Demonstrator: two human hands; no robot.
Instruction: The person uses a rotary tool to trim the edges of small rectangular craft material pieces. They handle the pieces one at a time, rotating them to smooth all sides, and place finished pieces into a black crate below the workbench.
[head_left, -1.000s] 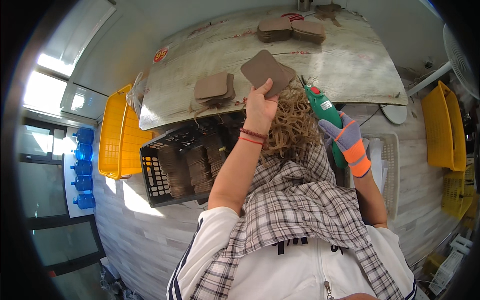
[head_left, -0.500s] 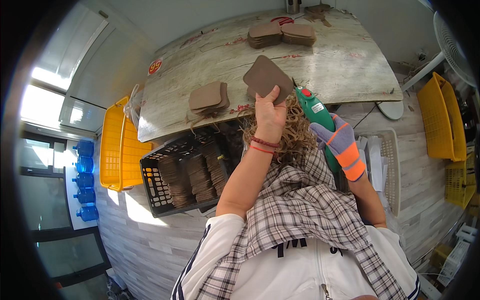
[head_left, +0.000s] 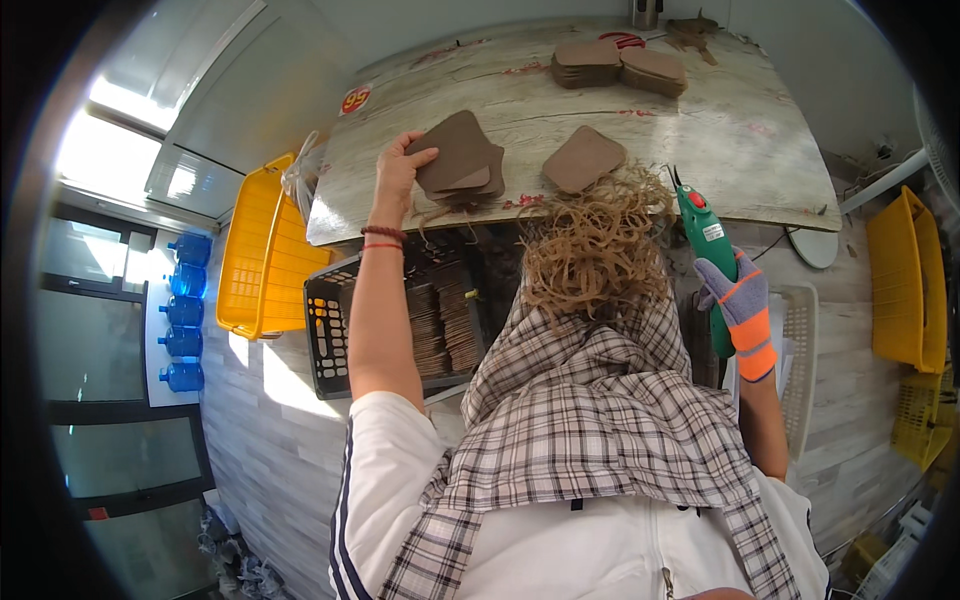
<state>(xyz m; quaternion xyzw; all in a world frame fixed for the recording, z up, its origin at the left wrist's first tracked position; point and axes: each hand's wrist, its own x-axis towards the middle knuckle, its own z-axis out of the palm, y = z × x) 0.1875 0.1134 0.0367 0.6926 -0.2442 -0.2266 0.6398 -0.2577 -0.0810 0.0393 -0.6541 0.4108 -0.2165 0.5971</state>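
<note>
My left hand point(head_left: 400, 170) is closed on the edge of a brown rounded-square pad point(head_left: 453, 143). The pad lies over a low stack of similar pads point(head_left: 494, 178) at the left of the table; whether it rests on them I cannot tell. My right hand point(head_left: 738, 290), in a grey and orange glove, grips green electric scissors point(head_left: 706, 232). Their dark blades point up at the table's near edge. Between my hands, a brown pad point(head_left: 584, 158) lies on the table. Curly brown trimmings point(head_left: 595, 250) heap over my lap and the edge.
Two stacks of pads point(head_left: 586, 58) stand at the back of the table point(head_left: 440, 85). Below left is a black crate point(head_left: 328, 345) of stacked pads, beside a yellow basket point(head_left: 260, 245). A white basket point(head_left: 802, 350) stands under my right arm. Yellow crates point(head_left: 905, 280) stand far right.
My left hand has carried the pad leftward from the middle to the left stack. The scissors have shifted right in my right hand. The pad on the table's near edge now shows fully.
</note>
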